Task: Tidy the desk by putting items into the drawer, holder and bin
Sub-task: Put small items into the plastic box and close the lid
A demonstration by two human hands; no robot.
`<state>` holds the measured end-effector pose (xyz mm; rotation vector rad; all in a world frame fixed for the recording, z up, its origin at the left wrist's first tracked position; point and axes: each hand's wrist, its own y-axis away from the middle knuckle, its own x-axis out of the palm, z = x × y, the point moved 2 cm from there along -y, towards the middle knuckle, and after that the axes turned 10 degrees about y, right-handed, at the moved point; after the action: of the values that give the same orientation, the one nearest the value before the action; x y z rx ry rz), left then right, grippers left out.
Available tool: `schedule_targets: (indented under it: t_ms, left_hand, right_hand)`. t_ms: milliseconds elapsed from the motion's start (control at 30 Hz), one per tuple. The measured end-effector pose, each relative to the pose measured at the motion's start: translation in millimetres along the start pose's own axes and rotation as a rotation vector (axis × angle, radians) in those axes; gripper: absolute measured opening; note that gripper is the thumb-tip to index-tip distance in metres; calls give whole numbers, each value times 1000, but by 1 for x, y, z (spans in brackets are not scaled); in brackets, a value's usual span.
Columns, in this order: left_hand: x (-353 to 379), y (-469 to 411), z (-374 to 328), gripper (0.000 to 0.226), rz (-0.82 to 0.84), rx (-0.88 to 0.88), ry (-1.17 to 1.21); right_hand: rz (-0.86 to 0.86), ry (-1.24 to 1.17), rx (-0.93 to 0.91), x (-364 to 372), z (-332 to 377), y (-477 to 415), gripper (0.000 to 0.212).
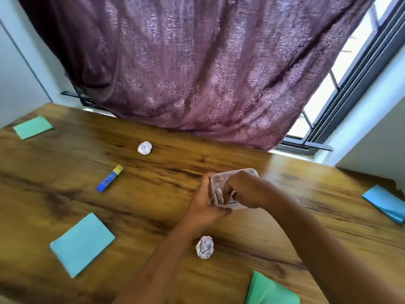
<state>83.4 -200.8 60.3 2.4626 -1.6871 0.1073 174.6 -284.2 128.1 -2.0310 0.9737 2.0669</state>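
A small clear plastic holder [221, 178] sits tilted at the middle of the wooden desk [153, 194]. My left hand [205, 204] grips its left side, thumb along the near rim. My right hand [238, 190] reaches into the holder with curled fingers among small metallic items; what it pinches is blurred. A blue glue stick [109, 178] with a yellow cap lies to the left. One crumpled paper ball [144, 148] rests further back and another crumpled paper ball [204, 247] lies near my left forearm.
Paper pads lie scattered: a green pad [32, 127] at the far left, a light blue pad [82, 244] at the near left, a green pad [271, 290] at the near edge, a blue pad [385, 204] at the right. A purple curtain [197, 62] hangs behind the desk.
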Motion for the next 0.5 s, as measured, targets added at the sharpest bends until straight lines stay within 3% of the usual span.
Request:
schedule_targets:
  t_ms: [167, 333, 433, 500]
  left_hand:
    - [-48, 12, -6, 72, -22, 7, -3]
    - [-107, 22, -18, 70, 4, 34, -14]
    - [-141, 28, -24, 70, 12, 55, -45]
    - [-163, 32, -27, 71, -4, 63, -52]
  right_hand:
    - [45, -112, -23, -17, 47, -20, 35]
    - [41, 57, 93, -26, 103, -59, 29]
    - [63, 114, 203, -34, 135, -78, 6]
    - [61, 58, 315, -43, 156, -87, 33]
